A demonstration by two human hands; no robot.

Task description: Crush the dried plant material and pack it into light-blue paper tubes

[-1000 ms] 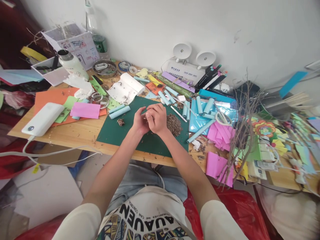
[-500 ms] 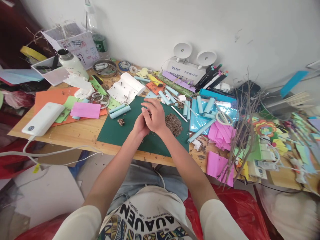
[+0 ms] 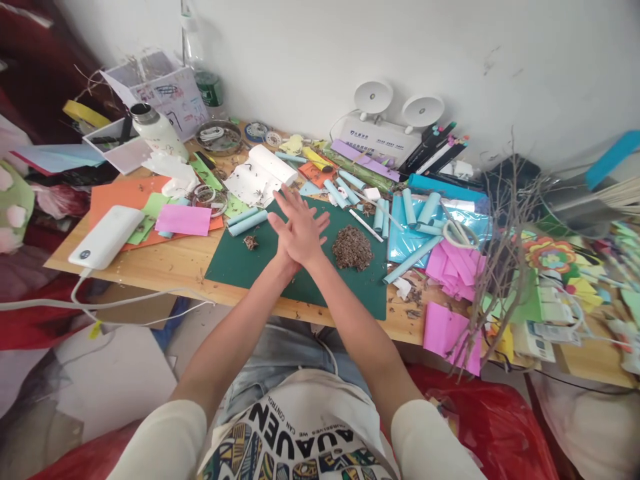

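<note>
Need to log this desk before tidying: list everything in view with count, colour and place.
table: one, wood, under everything
mat: one, green, centre
crumb pile: one, brown, on mat, right of hands
rolls: many, light blue, behind and right of mat
power bank: one, white, left edge, cabled
pink sheet: one, pink, left of mat
slips: a heap, pink, right of mat
twigs: one bundle, brown, right
flask: one, white, back left
lamps: two, white, at wall
markers: several, dark, right of lamps
tissue roll: one, white, behind mat
left hand: one, bare, under right hand, over mat
right hand: one, bare, fingers spread, flat on left hand
</note>
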